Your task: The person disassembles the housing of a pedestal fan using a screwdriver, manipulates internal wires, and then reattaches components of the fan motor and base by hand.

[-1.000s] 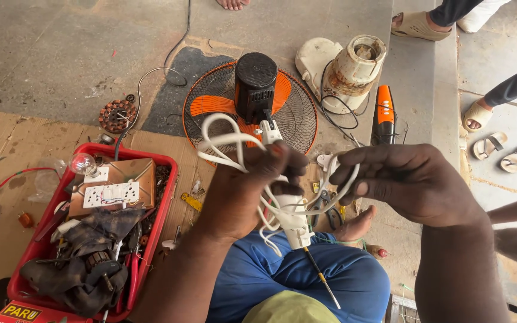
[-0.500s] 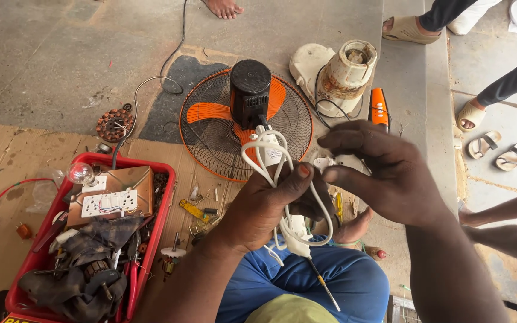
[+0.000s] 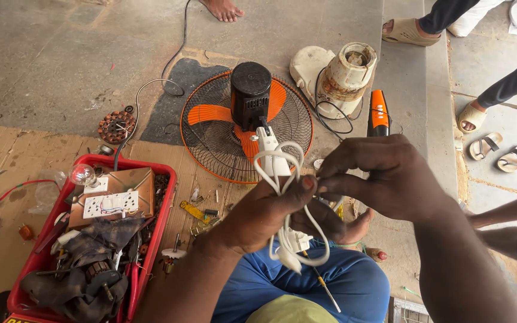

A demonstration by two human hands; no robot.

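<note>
Gripping a bundle of looped white cable [image 3: 285, 197], the left hand [image 3: 267, 215] is closing around its middle at the centre of the view, with loops sticking up toward 12 o'clock and a white plug hanging down toward 6 o'clock over the blue-trousered lap. The right hand [image 3: 390, 176] is pressing in from 3 o'clock, its fingertips [image 3: 325, 179] pinching the cable right against the left thumb, so both hands are working together on the same coil. Lying flat at 12 o'clock is an orange-bladed fan [image 3: 246, 122] (its black motor housing is facing up). A red crate [image 3: 166, 203] of parts is sitting at 8 o'clock, and an orange-and-black tool [image 3: 379, 112] is lying at 1 o'clock.
</note>
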